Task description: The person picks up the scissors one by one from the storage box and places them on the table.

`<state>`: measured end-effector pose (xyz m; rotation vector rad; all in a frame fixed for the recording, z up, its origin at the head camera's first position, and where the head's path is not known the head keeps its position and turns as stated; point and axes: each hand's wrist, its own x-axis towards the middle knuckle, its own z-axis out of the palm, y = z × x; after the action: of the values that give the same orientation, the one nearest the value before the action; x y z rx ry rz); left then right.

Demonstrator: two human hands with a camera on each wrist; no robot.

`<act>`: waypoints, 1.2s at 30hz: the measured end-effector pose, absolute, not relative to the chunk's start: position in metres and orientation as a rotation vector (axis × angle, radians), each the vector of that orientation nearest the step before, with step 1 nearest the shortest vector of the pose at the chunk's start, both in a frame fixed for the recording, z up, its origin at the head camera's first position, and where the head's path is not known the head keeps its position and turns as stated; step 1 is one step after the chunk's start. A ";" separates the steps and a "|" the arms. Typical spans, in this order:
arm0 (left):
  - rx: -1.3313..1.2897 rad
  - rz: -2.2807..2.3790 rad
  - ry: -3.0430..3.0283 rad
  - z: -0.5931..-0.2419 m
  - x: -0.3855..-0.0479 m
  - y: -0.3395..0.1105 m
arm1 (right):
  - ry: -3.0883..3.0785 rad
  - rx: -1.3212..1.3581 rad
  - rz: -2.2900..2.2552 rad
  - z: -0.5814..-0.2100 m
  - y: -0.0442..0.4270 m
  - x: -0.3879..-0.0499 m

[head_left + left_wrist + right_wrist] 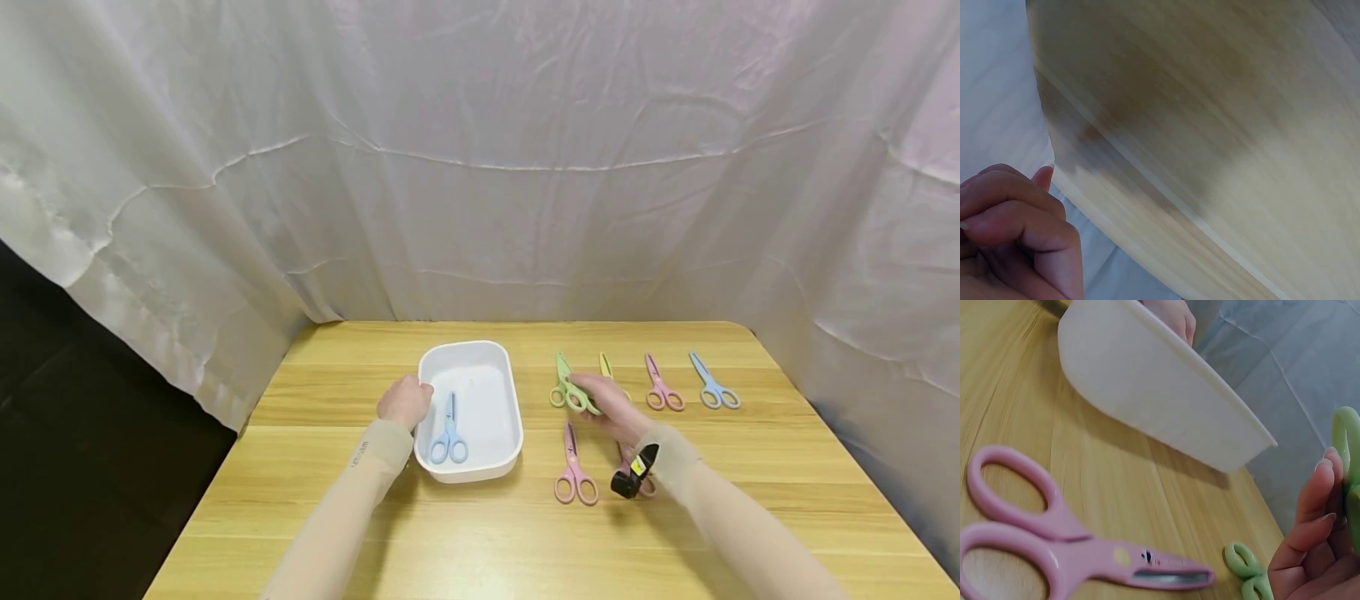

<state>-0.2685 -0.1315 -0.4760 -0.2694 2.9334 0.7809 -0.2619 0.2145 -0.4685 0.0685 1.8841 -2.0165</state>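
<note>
My left hand [406, 402] grips the left rim of a white tray [512, 400]. Inside the tray lies a pair of light blue scissors [450, 437]. In the left wrist view, the fingers [1029, 231] are curled; the tray cannot be made out there. My right hand [611, 406] holds green scissors [1349, 462] by the handle, raised off the table in the right wrist view. Another pair of green scissors [1244, 565] lies on the table below that hand. Yellow scissors [605, 364] lie just behind it, partly hidden.
Pink scissors [572, 467] lie right of the tray, and another pink pair [647, 487] is partly covered by my right wrist. Farther right lie pink scissors [658, 385] and blue scissors [711, 383]. A pale curtain [480, 225] hangs behind the wooden table [480, 542].
</note>
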 end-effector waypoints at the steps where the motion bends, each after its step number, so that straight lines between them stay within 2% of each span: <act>1: -0.268 0.781 2.932 -0.476 -0.268 -0.131 | 1.888 0.067 -2.010 -0.469 0.217 -0.261; 17: -0.252 0.766 2.944 -0.476 -0.266 -0.132 | 2.012 0.152 -1.874 -0.473 0.240 -0.257; 36: -0.260 0.764 2.946 -0.478 -0.269 -0.132 | 1.963 0.040 -1.909 -0.469 0.274 -0.253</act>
<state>-0.2689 -0.1319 -0.4779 -0.2598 2.9460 0.7637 -0.2532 0.2744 -0.4688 0.0401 1.9631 -1.9090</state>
